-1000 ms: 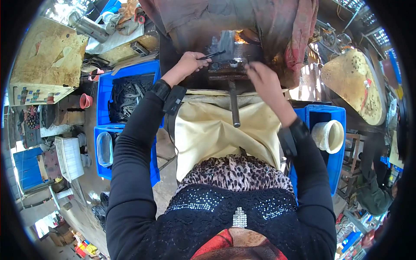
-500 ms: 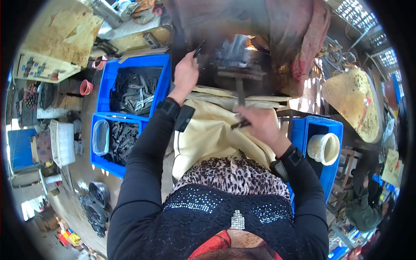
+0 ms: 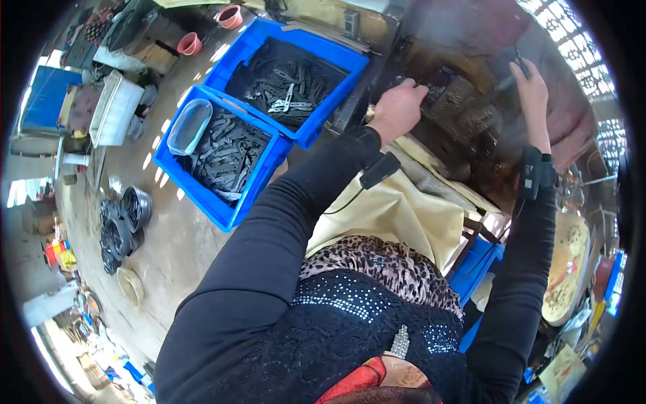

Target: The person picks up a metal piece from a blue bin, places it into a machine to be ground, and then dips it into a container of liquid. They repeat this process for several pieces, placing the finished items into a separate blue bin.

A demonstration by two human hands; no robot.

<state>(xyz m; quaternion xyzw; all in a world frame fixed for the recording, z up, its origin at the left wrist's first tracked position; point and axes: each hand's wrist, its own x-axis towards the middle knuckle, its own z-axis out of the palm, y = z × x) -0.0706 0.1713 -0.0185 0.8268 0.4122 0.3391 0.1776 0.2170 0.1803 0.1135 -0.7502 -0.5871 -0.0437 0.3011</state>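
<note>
My left hand [image 3: 400, 111] is closed at the near left edge of the dark, grimy work area [image 3: 491, 172]. Whatever its curled fingers may hold cannot be made out. My right hand [image 3: 531, 84], raised at the far right, is wrapped round the dark handle of a tool [image 3: 521, 64]. A blurred grey bar [image 3: 505, 83] runs from beside that hand toward a dark, rough-faced metal block [image 3: 457, 99]. The block lies between my hands, a little right of the left one. Haze blurs the area behind it.
Two blue crates [image 3: 225, 219] on the left hold dark flat metal pieces; a clear plastic tub [image 3: 190, 128] rests in the nearer one. Cream cloth [image 3: 397, 212] covers my lap. Wooden boards [image 3: 437, 161] edge the work area. A blue bin [image 3: 474, 262] stands at right.
The view has swung left. My right hand has gone from near my lap to the far right, raised. The orange glow behind the work area no longer shows.
</note>
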